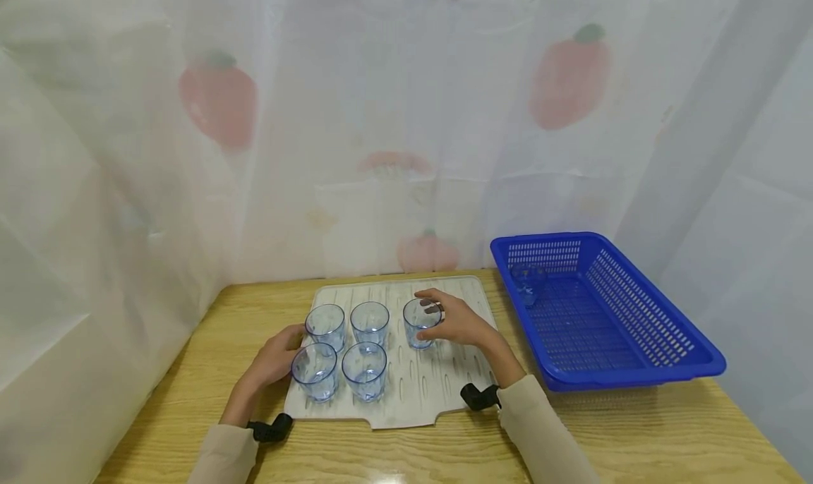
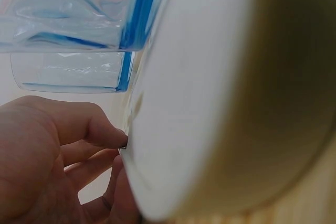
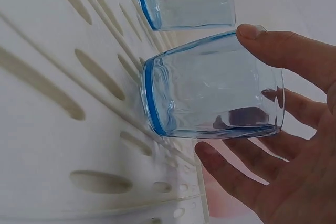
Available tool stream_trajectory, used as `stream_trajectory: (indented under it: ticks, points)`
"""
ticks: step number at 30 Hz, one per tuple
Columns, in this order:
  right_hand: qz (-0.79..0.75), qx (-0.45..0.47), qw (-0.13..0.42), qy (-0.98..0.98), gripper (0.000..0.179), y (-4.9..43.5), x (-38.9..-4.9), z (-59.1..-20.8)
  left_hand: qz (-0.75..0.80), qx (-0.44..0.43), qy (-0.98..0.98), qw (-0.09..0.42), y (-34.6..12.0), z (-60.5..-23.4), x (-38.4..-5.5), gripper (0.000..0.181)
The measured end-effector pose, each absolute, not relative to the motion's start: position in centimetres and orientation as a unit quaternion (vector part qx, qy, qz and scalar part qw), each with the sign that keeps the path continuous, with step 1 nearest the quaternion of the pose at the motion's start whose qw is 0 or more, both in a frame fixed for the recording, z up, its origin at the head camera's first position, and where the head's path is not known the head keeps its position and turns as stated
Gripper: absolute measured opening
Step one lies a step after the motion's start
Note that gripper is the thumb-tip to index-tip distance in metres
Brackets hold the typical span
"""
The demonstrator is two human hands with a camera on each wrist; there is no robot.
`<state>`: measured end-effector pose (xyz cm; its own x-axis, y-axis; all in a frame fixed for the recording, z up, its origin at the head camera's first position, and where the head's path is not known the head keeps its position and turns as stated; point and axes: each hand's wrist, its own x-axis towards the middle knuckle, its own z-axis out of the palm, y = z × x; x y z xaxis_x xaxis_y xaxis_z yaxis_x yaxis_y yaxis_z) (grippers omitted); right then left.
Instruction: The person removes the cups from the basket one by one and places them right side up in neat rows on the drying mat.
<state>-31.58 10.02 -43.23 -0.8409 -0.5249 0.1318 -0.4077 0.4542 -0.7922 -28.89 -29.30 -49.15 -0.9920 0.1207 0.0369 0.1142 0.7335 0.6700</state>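
Note:
My right hand point(image 1: 454, 318) curves around a clear blue-tinted drinking glass point(image 1: 417, 329) that stands upright on the white draining board point(image 1: 406, 406). The thumb point(image 3: 262, 38) lies along the glass near its rim, and the other fingers point(image 3: 226, 174) wrap the opposite side. At the board's left edge, my left hand point(image 1: 275, 357) pinches that edge between thumb and fingers point(image 2: 107, 135), beside the standing glasses. Two glasses point(image 1: 314, 371) point(image 1: 365, 371) make a front row, with two more point(image 1: 325, 325) point(image 1: 370, 323) right behind.
A blue slotted plastic basket point(image 1: 635, 258) sits to the right of the board, with a glass point(image 1: 528, 283) in its back left corner. Everything rests on a wooden table point(image 1: 330, 456). A strawberry-print curtain point(image 1: 381, 82) hangs behind and on both sides.

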Motion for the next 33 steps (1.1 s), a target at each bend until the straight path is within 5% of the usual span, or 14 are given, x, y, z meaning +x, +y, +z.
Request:
stream_trajectory:
  ticks: [33]
  points:
    - [-0.433,-0.275,0.058,0.856,0.080,10.7,-31.2,-42.0,0.361,0.066,0.930,0.000,-29.3,-49.1,-28.8,0.050]
